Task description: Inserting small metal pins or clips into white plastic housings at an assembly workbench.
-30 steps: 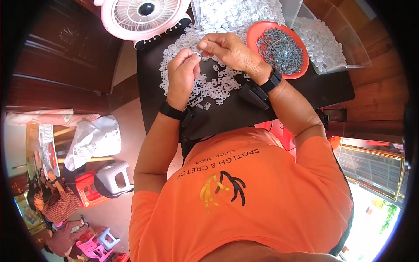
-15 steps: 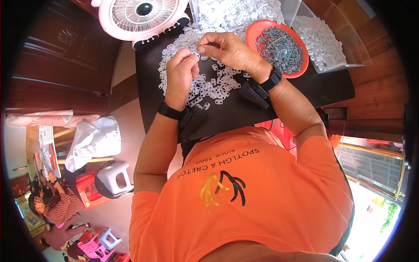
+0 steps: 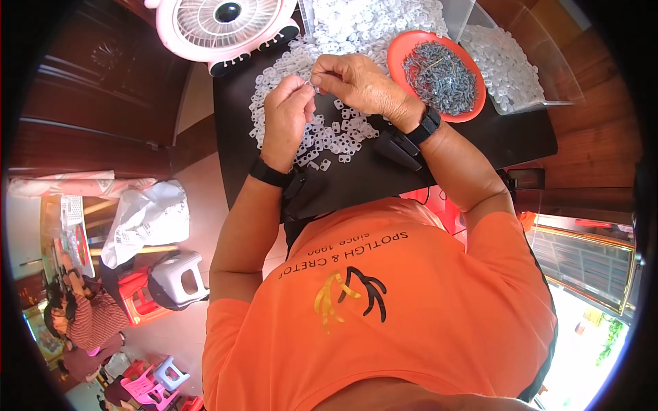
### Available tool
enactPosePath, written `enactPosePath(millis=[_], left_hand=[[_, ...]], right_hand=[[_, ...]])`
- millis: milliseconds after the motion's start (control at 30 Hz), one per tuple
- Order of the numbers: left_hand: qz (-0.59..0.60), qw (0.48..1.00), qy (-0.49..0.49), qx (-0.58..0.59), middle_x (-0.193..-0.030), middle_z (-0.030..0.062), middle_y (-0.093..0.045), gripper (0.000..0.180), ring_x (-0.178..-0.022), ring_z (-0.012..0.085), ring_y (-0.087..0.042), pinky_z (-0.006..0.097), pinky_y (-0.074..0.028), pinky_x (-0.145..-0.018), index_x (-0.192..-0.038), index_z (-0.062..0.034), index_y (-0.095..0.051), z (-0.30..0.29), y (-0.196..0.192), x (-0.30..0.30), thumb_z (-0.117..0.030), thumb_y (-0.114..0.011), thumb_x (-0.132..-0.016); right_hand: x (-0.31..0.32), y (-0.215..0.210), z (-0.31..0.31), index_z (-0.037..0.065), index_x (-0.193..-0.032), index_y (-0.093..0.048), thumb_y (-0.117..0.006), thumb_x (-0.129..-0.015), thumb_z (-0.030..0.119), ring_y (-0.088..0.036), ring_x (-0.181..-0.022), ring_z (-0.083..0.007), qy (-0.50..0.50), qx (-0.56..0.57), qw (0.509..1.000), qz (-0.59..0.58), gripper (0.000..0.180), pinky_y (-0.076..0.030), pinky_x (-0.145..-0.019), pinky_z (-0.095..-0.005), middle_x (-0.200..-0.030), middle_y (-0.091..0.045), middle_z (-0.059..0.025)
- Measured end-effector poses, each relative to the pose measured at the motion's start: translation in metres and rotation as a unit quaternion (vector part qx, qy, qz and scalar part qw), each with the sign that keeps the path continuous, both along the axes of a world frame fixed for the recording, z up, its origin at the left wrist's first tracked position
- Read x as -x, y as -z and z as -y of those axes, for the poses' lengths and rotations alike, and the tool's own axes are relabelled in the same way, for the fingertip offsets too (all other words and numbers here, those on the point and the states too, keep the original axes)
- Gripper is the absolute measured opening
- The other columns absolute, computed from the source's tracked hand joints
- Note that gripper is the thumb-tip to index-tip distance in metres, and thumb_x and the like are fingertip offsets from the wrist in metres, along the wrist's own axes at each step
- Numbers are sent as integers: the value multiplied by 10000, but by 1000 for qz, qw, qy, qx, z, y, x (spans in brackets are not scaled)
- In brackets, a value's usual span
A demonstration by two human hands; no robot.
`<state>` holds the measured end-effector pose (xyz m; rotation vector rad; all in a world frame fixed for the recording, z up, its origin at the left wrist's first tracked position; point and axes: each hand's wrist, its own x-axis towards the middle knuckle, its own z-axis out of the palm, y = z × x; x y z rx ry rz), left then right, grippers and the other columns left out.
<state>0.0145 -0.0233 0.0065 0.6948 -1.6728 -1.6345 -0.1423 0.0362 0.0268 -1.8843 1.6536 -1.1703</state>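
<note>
My left hand (image 3: 286, 123) is closed, thumb and forefinger pinching a small white plastic piece with holes (image 3: 308, 85) above the dark table. The fingertips of my right hand (image 3: 362, 85) are pinched together and meet the piece from the right. What those right fingers hold, if anything, is too small to make out. Beneath both hands spreads a heap of similar loose white pieces (image 3: 336, 142). Right of my right hand, an orange-red plate (image 3: 395, 58) holds a pile of small grey metal fasteners (image 3: 442, 81).
A pink-and-white fan (image 3: 171, 41) stands at the far left of the dark table (image 3: 510, 133). Clear boxes of white pieces stand at the back and at the right (image 3: 556, 72). Black straps with black boxes (image 3: 397, 151) sit on my wrists. Stools (image 3: 179, 281) and another person (image 3: 96, 318) are at left.
My right fingertips have come down slightly to the white piece, covering more of it. My left hand has barely moved. At the left, the other person has shifted.
</note>
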Motion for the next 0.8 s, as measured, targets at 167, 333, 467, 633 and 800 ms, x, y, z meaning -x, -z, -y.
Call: enactPosePath(millis=[167,333,467,633,800], left_hand=[[13,1000,3,16,-593,19,-503,166,-497,79,-429,222,-338,-458,-760,-9,-541,0,-1,-1,-135,-511,-863],[16,1000,6,12,-584,16,-498,174,-494,79,-429,221,-338,-456,-751,-9,-543,-1,-3,-2,-142,-517,-860],[9,1000,-5,15,-579,17,-498,168,-489,79,-431,221,-340,-454,-754,-14,-552,7,-1,-3,-143,-529,-860],[-75,994,-79,10,-584,17,-514,146,-475,75,-448,212,-326,-448,-754,-31,-550,22,-7,-13,-128,-524,-860],[-98,987,-122,-37,-585,16,-524,142,-468,82,-453,205,-331,-450,-743,-44,-546,28,-8,-15,-133,-524,-852]], right_hand=[[0,3,1,53,-836,-587,-566,-848,206,-607,-646,-289,-8,2,1000,-7,155,-475,-620,-364,-682,-614,-119],[0,4,3,52,-835,-594,-563,-850,213,-605,-646,-297,-11,5,1000,-15,164,-475,-620,-369,-679,-611,-125],[0,3,5,63,-854,-629,-572,-853,239,-607,-643,-298,-10,-19,999,43,186,-474,-621,-370,-672,-613,-122],[5,21,14,82,-884,-656,-598,-834,229,-617,-724,-284,26,70,995,-70,166,-488,-673,-371,-763,-641,-90],[-4,30,18,130,-901,-670,-630,-787,134,-569,-887,-261,-43,135,959,-247,121,-496,-750,-352,-866,-610,-49]])
